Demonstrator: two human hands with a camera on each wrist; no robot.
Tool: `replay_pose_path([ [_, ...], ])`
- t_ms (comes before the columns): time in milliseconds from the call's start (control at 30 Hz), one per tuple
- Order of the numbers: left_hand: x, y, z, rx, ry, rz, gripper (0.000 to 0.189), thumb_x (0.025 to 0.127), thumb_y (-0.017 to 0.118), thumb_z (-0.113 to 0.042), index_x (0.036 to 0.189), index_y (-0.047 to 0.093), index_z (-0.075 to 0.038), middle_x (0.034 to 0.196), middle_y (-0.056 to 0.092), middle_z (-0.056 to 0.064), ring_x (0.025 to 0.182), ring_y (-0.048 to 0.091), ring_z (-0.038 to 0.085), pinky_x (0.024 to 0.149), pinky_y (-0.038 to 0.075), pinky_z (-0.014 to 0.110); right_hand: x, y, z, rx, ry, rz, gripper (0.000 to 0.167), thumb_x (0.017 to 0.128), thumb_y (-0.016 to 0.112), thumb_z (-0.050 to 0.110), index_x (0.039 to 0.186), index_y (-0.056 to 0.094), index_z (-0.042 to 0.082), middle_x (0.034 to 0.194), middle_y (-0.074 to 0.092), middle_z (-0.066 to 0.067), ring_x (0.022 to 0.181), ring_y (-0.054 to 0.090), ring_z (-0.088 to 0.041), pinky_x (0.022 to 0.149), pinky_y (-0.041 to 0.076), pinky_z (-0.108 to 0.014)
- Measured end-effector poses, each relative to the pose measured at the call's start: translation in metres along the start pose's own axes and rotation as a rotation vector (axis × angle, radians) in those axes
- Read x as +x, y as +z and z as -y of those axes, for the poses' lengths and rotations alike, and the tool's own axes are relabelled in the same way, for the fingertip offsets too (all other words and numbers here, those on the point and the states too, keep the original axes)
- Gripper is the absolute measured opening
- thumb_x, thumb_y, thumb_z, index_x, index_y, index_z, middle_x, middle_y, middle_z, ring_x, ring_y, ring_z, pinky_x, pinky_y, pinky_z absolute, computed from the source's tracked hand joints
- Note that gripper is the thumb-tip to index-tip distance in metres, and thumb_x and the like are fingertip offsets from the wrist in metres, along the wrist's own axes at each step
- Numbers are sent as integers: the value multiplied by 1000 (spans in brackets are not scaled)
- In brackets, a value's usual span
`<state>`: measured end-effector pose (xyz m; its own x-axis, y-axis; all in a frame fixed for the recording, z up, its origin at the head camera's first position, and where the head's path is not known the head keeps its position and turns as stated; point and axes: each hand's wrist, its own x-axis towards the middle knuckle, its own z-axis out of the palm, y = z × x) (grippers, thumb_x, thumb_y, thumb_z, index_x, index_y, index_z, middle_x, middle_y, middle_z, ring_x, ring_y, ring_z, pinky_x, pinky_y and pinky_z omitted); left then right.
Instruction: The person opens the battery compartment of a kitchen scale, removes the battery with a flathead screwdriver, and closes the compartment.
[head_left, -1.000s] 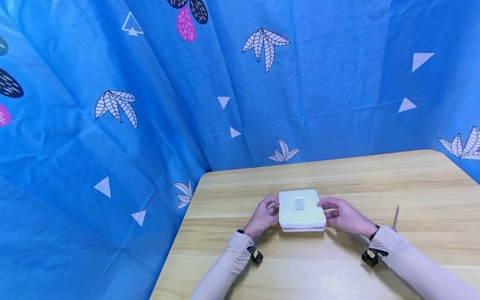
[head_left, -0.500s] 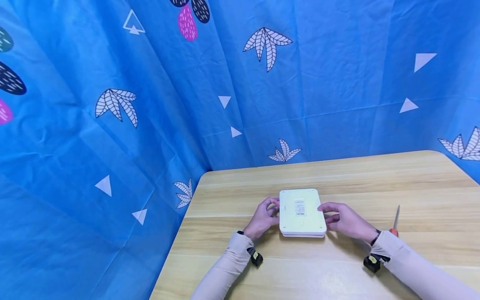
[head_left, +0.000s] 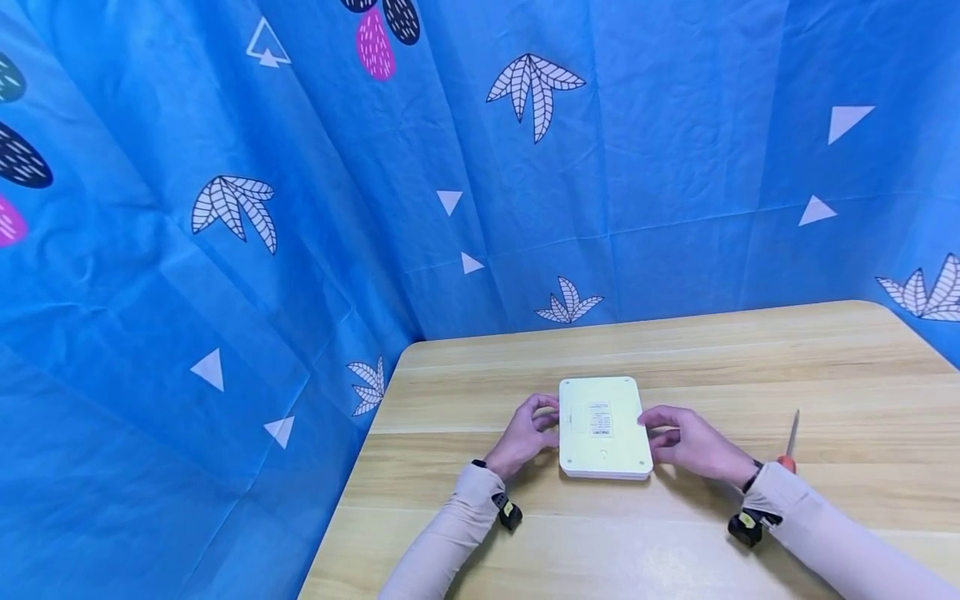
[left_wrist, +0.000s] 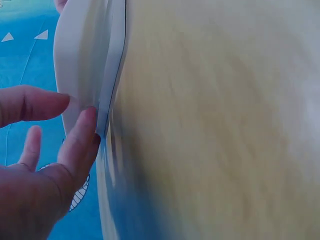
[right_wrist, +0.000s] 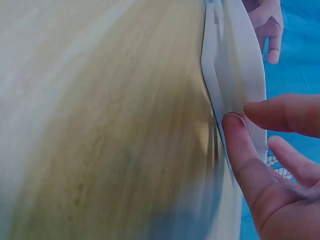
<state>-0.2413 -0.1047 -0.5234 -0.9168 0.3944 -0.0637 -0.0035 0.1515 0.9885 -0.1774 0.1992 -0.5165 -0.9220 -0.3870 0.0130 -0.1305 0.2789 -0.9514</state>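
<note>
A flat white device [head_left: 603, 425] with rounded corners lies on the wooden table, a printed label on its upper face and a small round mark near each corner. My left hand [head_left: 525, 435] grips its left edge, thumb and fingers bent at the side. From the opposite side my right hand [head_left: 692, 437] holds the right edge the same way. In the left wrist view, fingertips meet the device's slanted white side [left_wrist: 80, 55]. The right wrist view shows two fingertips at the other side wall [right_wrist: 250, 65]. The underside is hidden.
A screwdriver [head_left: 787, 463] with a red handle lies on the table [head_left: 465, 392] beyond the right wrist, its handle partly behind the sleeve. A blue patterned curtain [head_left: 675, 167] hangs along the table's back and left edges. Small black cameras [head_left: 510, 512] are strapped to both wrists.
The white device has tipped toward me, so more of its labelled face shows and less of its front side. Both hands stay at its edges. More of the screwdriver's red handle is visible.
</note>
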Motion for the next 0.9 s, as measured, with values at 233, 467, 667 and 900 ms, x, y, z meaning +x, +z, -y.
replay_pose_path([
  [233, 5, -15, -5, 49, -79, -32, 52, 93, 66, 1, 142, 50, 6, 147, 52, 25, 126, 62, 37, 99, 64, 40, -4, -3, 6, -64, 16, -40, 50, 91, 70, 0, 132, 48, -20, 122, 64, -34, 106, 70, -38, 85, 66, -28],
  [467, 23, -27, -10, 35, -132, -47, 50, 96, 64, -5, 143, 53, 7, 139, 59, 30, 118, 67, 41, 101, 63, 44, -13, -2, 9, 142, 224, 35, 49, 102, 56, 4, 136, 40, -27, 104, 72, -24, 86, 74, -26, 78, 69, -37],
  [667, 38, -31, -9, 77, -158, -75, 47, 100, 64, -13, 143, 55, 5, 135, 65, 27, 115, 71, 34, 99, 64, 43, -22, 1, 9, 256, 237, 138, 45, 104, 54, 8, 130, 44, -27, 99, 75, -22, 79, 74, -20, 76, 69, -35],
  [900, 53, -28, -9, 80, -214, -89, 44, 98, 69, -14, 138, 60, 2, 121, 74, 20, 99, 76, 25, 83, 67, 33, -28, 6, 4, 338, 243, 204, 35, 103, 57, 13, 120, 56, -18, 98, 75, -19, 78, 74, -17, 76, 69, -33],
])
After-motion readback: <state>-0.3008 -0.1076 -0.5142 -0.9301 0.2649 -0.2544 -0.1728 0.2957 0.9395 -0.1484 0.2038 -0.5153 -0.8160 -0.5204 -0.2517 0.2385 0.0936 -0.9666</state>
